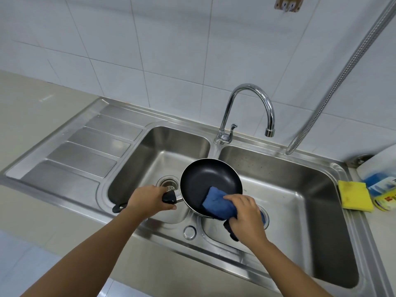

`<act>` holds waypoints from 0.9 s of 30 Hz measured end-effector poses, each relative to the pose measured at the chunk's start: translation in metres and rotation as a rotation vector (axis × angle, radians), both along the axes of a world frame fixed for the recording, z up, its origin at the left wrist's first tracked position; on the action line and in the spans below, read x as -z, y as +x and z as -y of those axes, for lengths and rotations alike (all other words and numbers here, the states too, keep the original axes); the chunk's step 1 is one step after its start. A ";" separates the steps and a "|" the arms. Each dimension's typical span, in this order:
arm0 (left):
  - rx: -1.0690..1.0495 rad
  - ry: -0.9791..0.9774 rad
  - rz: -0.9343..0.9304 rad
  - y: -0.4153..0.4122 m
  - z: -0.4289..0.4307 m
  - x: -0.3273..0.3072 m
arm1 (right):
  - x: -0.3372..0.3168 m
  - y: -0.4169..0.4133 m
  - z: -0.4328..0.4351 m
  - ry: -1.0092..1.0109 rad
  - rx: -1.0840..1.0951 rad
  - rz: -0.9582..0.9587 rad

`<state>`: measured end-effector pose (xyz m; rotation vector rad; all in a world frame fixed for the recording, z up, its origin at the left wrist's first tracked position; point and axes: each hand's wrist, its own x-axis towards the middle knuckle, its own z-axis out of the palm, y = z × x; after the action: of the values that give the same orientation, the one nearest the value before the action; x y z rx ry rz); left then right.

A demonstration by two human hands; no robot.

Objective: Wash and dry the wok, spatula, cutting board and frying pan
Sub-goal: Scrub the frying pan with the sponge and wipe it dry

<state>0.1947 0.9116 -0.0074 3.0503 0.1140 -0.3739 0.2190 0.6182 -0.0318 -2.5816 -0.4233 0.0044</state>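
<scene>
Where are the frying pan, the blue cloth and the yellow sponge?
frying pan (205, 179): head view, bare inner base.
blue cloth (216, 202): head view, part lying inside pan.
yellow sponge (354, 197): head view, top face.

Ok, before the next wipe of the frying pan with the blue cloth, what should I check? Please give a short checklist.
1. Frying pan is over the sink, not the counter: ok.
2. Left hand has a full grip round the handle: ok.
3. Blue cloth lies on the pan's inner surface, under the right hand: ok.
4. Tap shows no running water: ok.
5. Inside of pan is fully dry: cannot tell.
6. Underside of pan is clean: cannot tell, it is hidden.
</scene>
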 end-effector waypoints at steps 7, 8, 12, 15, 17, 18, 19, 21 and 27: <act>-0.074 -0.220 -0.071 0.023 0.020 -0.020 | -0.052 0.037 0.011 0.937 0.508 -0.059; -0.089 -0.274 -0.077 0.027 0.022 -0.019 | -0.059 0.038 0.013 1.019 0.566 -0.062; -0.169 -0.431 -0.059 0.037 0.029 -0.016 | -0.052 0.034 0.007 0.933 0.590 -0.130; -0.156 -0.422 -0.066 0.043 0.037 -0.018 | -0.050 0.016 -0.024 0.871 0.407 -0.176; -0.144 -0.435 -0.067 0.042 0.043 -0.015 | -0.055 0.010 -0.042 0.865 0.290 -0.200; -0.142 -0.436 -0.061 0.040 0.045 -0.013 | -0.055 0.013 -0.046 0.859 0.272 -0.200; -0.140 -0.436 -0.059 0.037 0.047 -0.012 | -0.056 0.020 -0.045 0.841 0.283 -0.185; -0.142 -0.463 -0.070 0.031 0.049 -0.012 | -0.061 0.042 -0.039 0.822 0.369 -0.134; -0.173 -0.535 -0.080 0.026 0.051 -0.014 | -0.044 0.027 -0.061 0.620 0.373 -0.001</act>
<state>0.2207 0.8609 0.0068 2.4788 0.2366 -0.4311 0.2463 0.6788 0.0121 -2.0059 0.0657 -0.2212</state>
